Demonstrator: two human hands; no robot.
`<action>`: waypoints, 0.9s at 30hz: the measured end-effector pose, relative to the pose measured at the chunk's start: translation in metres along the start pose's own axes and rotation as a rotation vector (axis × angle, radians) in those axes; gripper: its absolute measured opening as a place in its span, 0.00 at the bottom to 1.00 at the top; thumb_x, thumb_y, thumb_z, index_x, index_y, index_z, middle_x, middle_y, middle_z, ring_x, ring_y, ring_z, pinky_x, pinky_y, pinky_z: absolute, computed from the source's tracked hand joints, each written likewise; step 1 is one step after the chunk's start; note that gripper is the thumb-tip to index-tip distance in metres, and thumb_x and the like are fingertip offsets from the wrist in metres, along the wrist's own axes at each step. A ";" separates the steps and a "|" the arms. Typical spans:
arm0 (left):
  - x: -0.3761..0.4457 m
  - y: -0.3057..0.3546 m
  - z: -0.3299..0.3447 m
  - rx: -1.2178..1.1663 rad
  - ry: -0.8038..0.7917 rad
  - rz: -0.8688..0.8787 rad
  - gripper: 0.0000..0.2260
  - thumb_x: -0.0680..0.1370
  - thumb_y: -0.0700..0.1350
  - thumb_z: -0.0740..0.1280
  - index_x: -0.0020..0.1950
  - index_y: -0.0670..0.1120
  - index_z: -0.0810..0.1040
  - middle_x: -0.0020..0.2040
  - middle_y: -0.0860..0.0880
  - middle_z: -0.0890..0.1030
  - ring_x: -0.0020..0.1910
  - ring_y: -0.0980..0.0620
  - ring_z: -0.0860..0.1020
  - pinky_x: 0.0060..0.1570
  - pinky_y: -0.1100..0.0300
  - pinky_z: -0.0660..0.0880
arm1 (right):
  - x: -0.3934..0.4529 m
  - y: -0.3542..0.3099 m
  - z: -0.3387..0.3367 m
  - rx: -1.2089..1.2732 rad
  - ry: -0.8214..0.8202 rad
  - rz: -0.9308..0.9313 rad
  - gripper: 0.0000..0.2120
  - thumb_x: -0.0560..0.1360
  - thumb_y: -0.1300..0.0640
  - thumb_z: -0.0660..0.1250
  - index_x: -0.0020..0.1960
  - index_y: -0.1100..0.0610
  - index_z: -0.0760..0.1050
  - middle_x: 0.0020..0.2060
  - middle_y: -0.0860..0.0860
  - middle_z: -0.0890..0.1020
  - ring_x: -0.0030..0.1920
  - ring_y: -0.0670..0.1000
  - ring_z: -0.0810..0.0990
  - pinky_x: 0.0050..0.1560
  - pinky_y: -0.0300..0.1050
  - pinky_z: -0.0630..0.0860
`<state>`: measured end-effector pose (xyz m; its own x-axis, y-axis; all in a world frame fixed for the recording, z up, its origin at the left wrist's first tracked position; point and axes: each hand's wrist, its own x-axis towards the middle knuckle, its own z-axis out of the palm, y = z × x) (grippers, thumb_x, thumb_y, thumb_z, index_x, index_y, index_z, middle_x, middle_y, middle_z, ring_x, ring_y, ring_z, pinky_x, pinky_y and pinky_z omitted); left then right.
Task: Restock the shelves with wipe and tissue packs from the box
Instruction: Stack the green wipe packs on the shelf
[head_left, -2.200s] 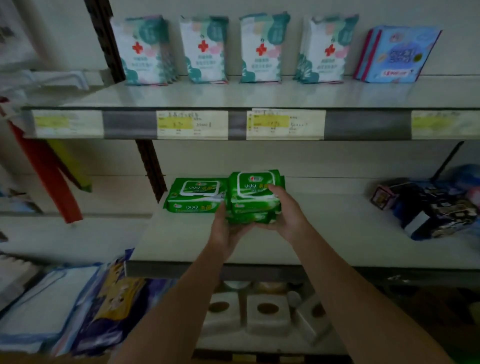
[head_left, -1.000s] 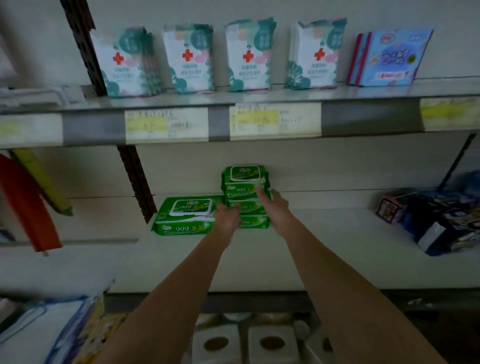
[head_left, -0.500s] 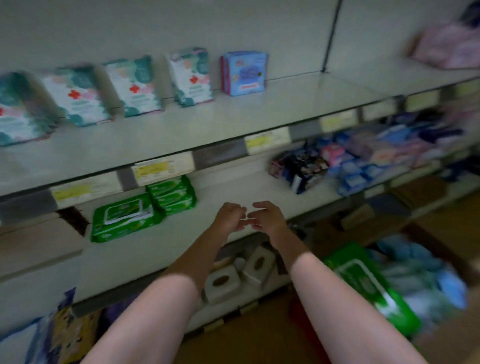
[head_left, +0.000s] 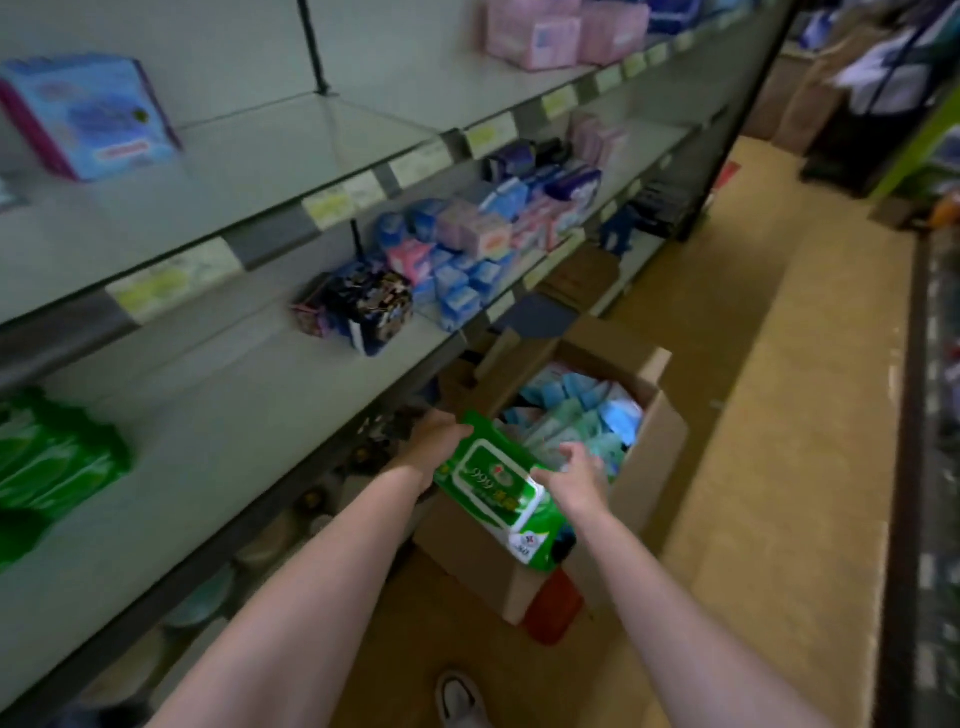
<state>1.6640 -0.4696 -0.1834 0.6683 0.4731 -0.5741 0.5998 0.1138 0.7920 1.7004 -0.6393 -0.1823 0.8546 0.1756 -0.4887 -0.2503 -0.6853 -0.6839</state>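
Note:
A green wipe pack (head_left: 493, 491) with a white lid lies tilted on top of the open cardboard box (head_left: 662, 431) on the floor. My left hand (head_left: 434, 441) grips the pack's upper left edge, fingers curled over it. My right hand (head_left: 571, 478) is at the pack's right side, thumb touching it and fingers spread. The box holds several blue and teal packs (head_left: 576, 415). A stack of green wipe packs (head_left: 52, 462) sits on the middle shelf (head_left: 249, 410) at the far left.
Dark patterned packs (head_left: 363, 309) and several blue and pink packs (head_left: 467, 244) fill the middle shelf further right. A blue pack (head_left: 88, 117) stands on the upper shelf. Tissue rolls sit below. The aisle floor (head_left: 769, 415) runs right of the box; my shoe (head_left: 457, 699) shows below.
Both hands left the green stack on the shelf and swung right and down to the box. They now hold a green wipe pack there.

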 end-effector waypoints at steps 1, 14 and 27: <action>0.004 -0.003 0.003 0.016 -0.001 -0.019 0.14 0.78 0.42 0.65 0.62 0.42 0.70 0.53 0.43 0.78 0.39 0.52 0.76 0.33 0.60 0.71 | 0.001 0.010 -0.005 -0.008 -0.015 0.033 0.29 0.74 0.54 0.70 0.71 0.57 0.62 0.70 0.57 0.60 0.69 0.58 0.66 0.64 0.46 0.65; 0.054 -0.052 0.015 0.173 -0.061 -0.056 0.24 0.71 0.42 0.73 0.65 0.42 0.71 0.59 0.44 0.78 0.55 0.45 0.79 0.57 0.51 0.76 | 0.042 0.084 0.037 0.421 -0.063 0.273 0.46 0.58 0.53 0.82 0.69 0.58 0.61 0.60 0.56 0.77 0.58 0.58 0.78 0.60 0.55 0.75; 0.043 -0.068 -0.017 -0.167 0.079 -0.080 0.29 0.69 0.49 0.75 0.66 0.41 0.73 0.60 0.41 0.78 0.49 0.45 0.80 0.31 0.62 0.76 | 0.023 0.047 0.040 0.653 -0.109 0.163 0.40 0.64 0.46 0.77 0.70 0.54 0.64 0.63 0.53 0.75 0.62 0.56 0.75 0.64 0.58 0.72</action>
<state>1.6443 -0.4422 -0.2583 0.5806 0.5233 -0.6238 0.5640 0.2940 0.7716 1.6895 -0.6393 -0.2478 0.7404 0.1995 -0.6418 -0.6248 -0.1477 -0.7667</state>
